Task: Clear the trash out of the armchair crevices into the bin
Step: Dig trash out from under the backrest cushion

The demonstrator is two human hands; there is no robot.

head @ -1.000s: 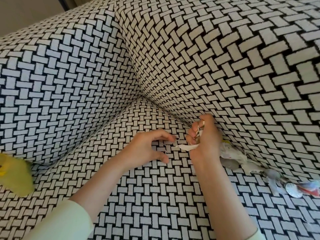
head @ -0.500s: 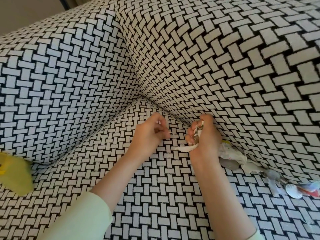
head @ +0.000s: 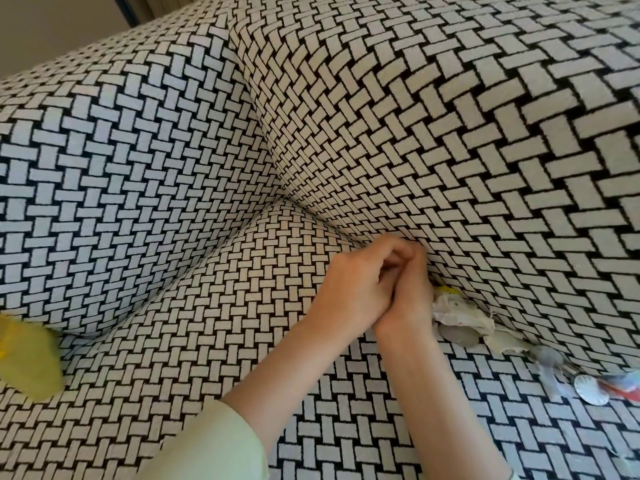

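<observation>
The armchair (head: 138, 161) fills nearly the whole view, covered in a black-and-white basketweave fabric. Its seat cushion (head: 214, 341) spreads across the lower half. One padded side rises on the left and another, larger one on the right. The three meet in a corner just above the middle of the frame. A strip of plain beige wall (head: 52, 26) shows in the upper left corner, with a dark vertical edge beside it.

Two bare forearms reach in from the bottom edge, the left one coming out of a pale green sleeve (head: 207, 441). The left hand (head: 349, 292) and right hand (head: 412, 296) are pressed together right of centre, at the crevice (head: 346, 233) where the seat meets the right-hand side. Both have their fingers curled and interlocked at the tips. I cannot tell whether either hand has anything in its grip, as the fingers cover each other.

A blurred yellow object (head: 27, 362) lies on the seat at the left edge.

The trash sits along the same crevice, from just right of the right hand to the right edge of the frame:
- crumpled white paper (head: 457, 313), touching the hand
- a grey round piece (head: 460, 337) beneath the paper
- a yellow scrap (head: 446, 291) above it
- a clear plastic bit (head: 550, 358) further along
- a white round disc (head: 590, 389)
- a red-and-blue wrapper (head: 623, 388) at the edge
</observation>
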